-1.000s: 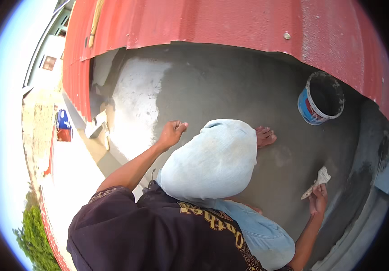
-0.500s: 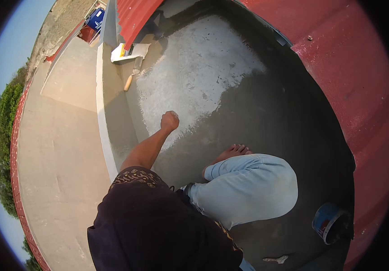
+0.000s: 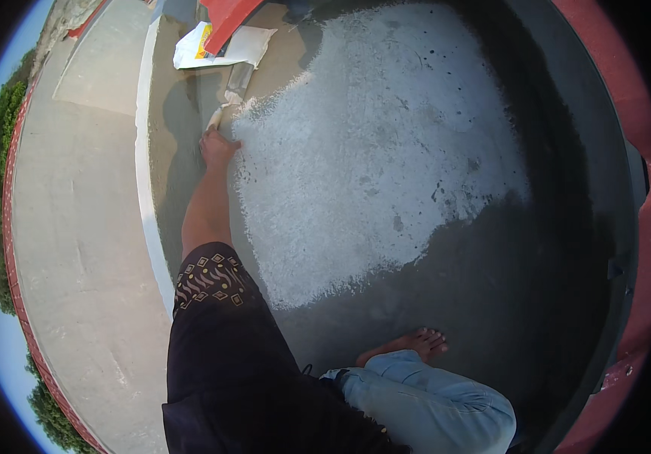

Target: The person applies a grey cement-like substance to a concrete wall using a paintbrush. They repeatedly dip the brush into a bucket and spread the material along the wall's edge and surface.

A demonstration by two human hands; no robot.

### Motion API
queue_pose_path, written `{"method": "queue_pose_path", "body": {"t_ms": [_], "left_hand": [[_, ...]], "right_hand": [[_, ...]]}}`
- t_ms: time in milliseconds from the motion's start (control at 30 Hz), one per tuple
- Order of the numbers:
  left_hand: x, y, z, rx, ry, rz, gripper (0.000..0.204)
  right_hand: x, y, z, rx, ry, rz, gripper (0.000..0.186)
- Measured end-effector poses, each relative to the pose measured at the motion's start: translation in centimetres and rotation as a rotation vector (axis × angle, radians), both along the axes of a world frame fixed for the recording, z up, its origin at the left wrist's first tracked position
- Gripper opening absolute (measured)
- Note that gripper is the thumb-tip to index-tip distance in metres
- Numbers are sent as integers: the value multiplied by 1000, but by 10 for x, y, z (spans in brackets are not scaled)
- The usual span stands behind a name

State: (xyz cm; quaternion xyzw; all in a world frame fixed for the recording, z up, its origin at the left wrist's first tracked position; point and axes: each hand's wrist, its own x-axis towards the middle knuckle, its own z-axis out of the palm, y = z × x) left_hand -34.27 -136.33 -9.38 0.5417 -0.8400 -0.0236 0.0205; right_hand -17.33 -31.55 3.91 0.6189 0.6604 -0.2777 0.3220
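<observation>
My left hand (image 3: 219, 147) is stretched forward at the end of a trowel's handle. Its thumb sticks out to the right, apart from the fingers, which are at or just touching the handle. The trowel (image 3: 239, 80) has a light wooden handle and a flat grey blade, and it lies on the floor beside the low wall. Just beyond the blade is a crumpled white sheet or bag (image 3: 250, 45) with a yellow patch. My right hand is out of view.
A large whitish rough patch (image 3: 371, 144) covers the floor, with darker grey, smooth surface (image 3: 492, 280) around it. A low wall with a white edge (image 3: 144, 151) runs along the left. A red corrugated sheet (image 3: 229, 19) overhangs the white sheet. My bare foot (image 3: 416, 344) rests on the dark floor.
My left hand has gone from a loose fist over the pale patch forward and left to the trowel handle, its thumb now spread. The view has shifted, and the bucket and brush have left it.
</observation>
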Motion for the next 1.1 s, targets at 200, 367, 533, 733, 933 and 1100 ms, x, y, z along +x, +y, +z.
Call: {"method": "queue_pose_path", "body": {"t_ms": [200,367,533,733,933,1100], "left_hand": [[-47,-23,-26,68,-220,-15,159],[-20,-63,-4,118,-291,38,145],[-21,-10,-5,55,-101,6,80],[27,173,15,46,260,-358,32],[7,392,88,769,19,-1175,28],[-75,618,87,1091,-295,-1764,33]], "right_hand": [[-53,-15,42,93,-58,18,47],[-81,-14,51,65,-194,40,48],[-73,18,98,28,-278,-43,49],[10,149,137,-110,-347,-98,49],[57,87,99,-458,-399,221,39],[65,54,84,-783,-75,664,55]]}}
